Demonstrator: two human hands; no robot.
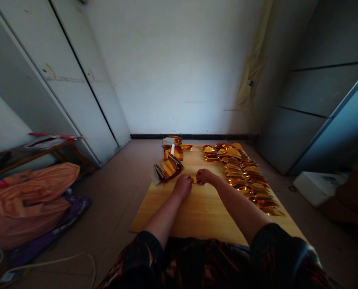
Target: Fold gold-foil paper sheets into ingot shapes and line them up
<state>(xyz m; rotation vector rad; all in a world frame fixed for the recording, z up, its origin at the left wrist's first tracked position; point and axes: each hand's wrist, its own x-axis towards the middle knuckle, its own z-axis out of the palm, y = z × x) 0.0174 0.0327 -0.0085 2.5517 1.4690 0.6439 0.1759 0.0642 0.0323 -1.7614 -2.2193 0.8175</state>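
Observation:
Low over the wooden table, my left hand (184,186) and my right hand (204,176) face each other, fingers closed. Between them is a small piece of gold foil paper (195,180), pinched at both ends; the fingers hide most of its shape. Just beyond my left hand lies a curled stack of gold foil sheets (168,166) with pale backs showing. To the right of my right hand, folded gold foil pieces (234,170) lie overlapped in rows along the table's right side.
The wooden table (188,216) stands before a white wall (179,72). More rolled foil sheets (171,141) lie at its far left. Tall cabinets (73,72) rise on the left, a grey fridge-like unit (317,92) on the right. Orange cloth (40,200) and a cable (61,259) lie at left.

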